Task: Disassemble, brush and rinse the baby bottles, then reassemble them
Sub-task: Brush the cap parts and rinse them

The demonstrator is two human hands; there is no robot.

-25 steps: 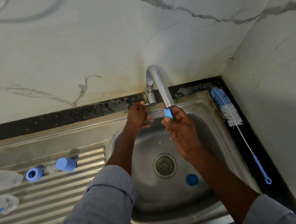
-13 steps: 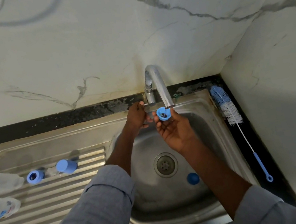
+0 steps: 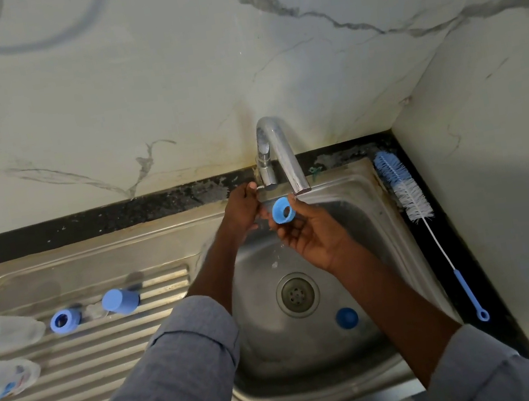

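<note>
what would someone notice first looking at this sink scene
The right hand holds a blue bottle ring just under the chrome tap, while the left hand is at the tap's handle. A blue-and-white bottle brush lies on the dark counter at the sink's right.

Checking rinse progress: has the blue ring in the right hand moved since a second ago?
Yes. The blue ring has shifted left of the faucet spout and turned its opening toward the camera.

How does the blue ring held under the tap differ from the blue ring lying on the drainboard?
The held ring is pinched in the right hand just below the spout; the drainboard ring lies untouched on the ribs. The held ring's opening faces right, the drainboard ring's faces left. Both are blue collars with a round hole.
</note>
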